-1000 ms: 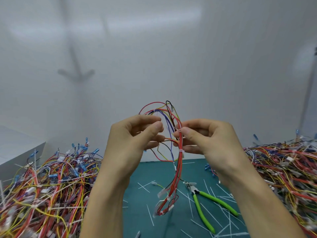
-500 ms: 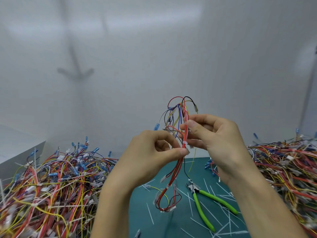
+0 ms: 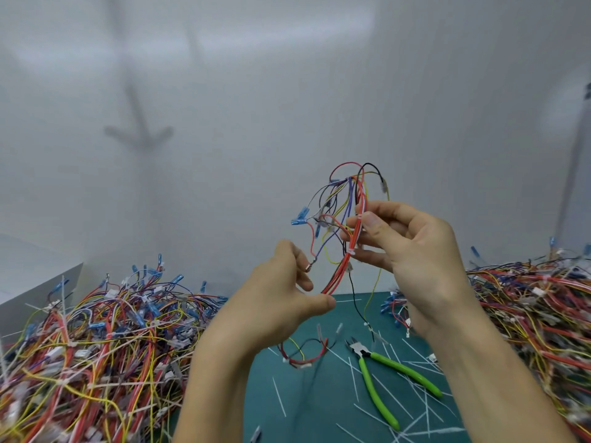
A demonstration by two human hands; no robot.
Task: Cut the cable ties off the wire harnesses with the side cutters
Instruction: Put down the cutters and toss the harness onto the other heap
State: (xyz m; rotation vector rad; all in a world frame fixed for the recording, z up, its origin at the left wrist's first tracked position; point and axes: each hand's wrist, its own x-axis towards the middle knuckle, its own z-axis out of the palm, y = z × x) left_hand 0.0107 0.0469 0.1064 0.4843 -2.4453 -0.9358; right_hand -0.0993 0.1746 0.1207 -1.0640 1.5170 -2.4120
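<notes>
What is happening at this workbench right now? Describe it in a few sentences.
A person holds one wire harness up over the green mat with both hands. The right hand pinches its red bundle by a white cable tie; the left hand pinches it lower down. The side cutters lie on the mat, in neither hand. Harness heaps flank the mat.

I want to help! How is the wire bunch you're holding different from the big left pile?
The held harness is one thin bunch; the left pile is many, tangled. The held harness is up in the left hand and right hand; the left pile lies heaped below. Both have red and yellow wires.
</notes>
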